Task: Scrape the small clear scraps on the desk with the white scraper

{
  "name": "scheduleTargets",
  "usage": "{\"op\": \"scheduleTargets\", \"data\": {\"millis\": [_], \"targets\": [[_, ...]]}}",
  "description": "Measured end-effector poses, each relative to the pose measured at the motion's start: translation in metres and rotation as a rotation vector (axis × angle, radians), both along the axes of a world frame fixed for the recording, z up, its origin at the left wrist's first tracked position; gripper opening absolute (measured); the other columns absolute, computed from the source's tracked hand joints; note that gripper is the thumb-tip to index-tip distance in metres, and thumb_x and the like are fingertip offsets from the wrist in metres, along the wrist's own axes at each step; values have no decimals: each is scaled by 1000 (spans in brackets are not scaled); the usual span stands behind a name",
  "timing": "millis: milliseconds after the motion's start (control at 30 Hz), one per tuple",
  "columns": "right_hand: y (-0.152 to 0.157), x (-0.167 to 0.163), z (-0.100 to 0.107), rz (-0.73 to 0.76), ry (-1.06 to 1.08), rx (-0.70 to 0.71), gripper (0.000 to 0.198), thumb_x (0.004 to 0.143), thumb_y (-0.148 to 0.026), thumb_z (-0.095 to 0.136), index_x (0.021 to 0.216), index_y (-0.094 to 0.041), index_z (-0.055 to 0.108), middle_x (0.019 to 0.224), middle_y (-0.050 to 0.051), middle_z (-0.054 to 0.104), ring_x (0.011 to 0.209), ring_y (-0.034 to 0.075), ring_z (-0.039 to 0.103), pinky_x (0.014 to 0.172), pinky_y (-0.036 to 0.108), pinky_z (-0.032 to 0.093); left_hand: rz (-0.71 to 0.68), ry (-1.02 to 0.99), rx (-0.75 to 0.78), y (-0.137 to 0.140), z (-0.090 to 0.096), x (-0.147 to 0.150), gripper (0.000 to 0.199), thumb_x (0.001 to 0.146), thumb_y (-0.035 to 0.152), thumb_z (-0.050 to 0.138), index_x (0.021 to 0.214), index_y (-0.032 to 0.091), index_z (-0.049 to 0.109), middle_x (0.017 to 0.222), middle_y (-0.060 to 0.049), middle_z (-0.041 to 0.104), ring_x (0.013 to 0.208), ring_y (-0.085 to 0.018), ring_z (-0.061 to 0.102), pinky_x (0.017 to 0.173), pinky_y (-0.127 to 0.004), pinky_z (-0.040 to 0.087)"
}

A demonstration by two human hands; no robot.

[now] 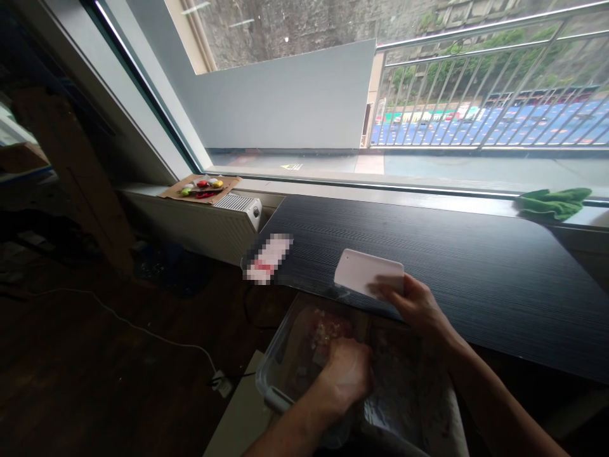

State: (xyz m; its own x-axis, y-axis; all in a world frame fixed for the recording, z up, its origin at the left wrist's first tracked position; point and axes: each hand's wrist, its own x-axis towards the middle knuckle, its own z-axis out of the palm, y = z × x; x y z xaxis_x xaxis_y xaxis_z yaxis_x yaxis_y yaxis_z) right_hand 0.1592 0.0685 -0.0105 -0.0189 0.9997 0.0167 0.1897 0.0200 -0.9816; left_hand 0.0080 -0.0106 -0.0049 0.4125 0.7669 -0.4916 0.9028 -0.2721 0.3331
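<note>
My right hand [416, 298] grips the right end of a white rectangular plate [364, 270] with rounded corners and a small hole near one corner. It is held over the near edge of a dark wood-grain table [451, 254]. Below that edge, my left hand [347, 371] reaches down into a clear plastic bin [275, 374]. Its fingers are curled and point downward, so whatever they hold is hidden. Beside the knuckles lies a heap of small shiny pinkish and yellowish pieces [328, 327] in the bin. To its right is a bag-like lining [394, 387], dim and wrinkled.
A pixelated pink-and-white item [268, 259] lies at the table's left end. On the sill is a green cloth or glove [554, 203]. Cardboard with colourful small objects [202, 187] rests on the radiator [209, 222]. A white cable [157, 336] with a plug crosses the dark floor.
</note>
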Motion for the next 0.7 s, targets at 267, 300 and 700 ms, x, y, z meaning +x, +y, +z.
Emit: {"op": "scheduleTargets", "data": {"millis": [267, 300, 700], "targets": [[-13, 2, 5, 94, -59, -9, 35, 71, -45, 67, 91, -16, 67, 86, 7, 73, 79, 23, 67, 74, 35, 54, -10, 22, -34, 2, 3, 1, 28, 72, 15, 51, 92, 8, 70, 89, -19, 68, 87, -30, 64, 76, -36, 49], [-14, 0, 7, 121, -58, -11, 35, 71, -45, 66, 91, -16, 67, 87, 7, 73, 79, 23, 67, 73, 35, 54, -15, 16, -36, 2, 3, 1, 28, 71, 15, 51, 91, 9, 70, 89, -18, 68, 87, -30, 64, 76, -36, 49], [-7, -13, 9, 181, -70, -4, 30, 72, -39, 64, 90, -16, 67, 83, 6, 73, 75, 22, 66, 69, 33, 53, 9, -1, -30, 1, 0, 0, 27, 73, 16, 49, 89, 11, 70, 87, -16, 69, 85, -28, 64, 75, -35, 48]]}}
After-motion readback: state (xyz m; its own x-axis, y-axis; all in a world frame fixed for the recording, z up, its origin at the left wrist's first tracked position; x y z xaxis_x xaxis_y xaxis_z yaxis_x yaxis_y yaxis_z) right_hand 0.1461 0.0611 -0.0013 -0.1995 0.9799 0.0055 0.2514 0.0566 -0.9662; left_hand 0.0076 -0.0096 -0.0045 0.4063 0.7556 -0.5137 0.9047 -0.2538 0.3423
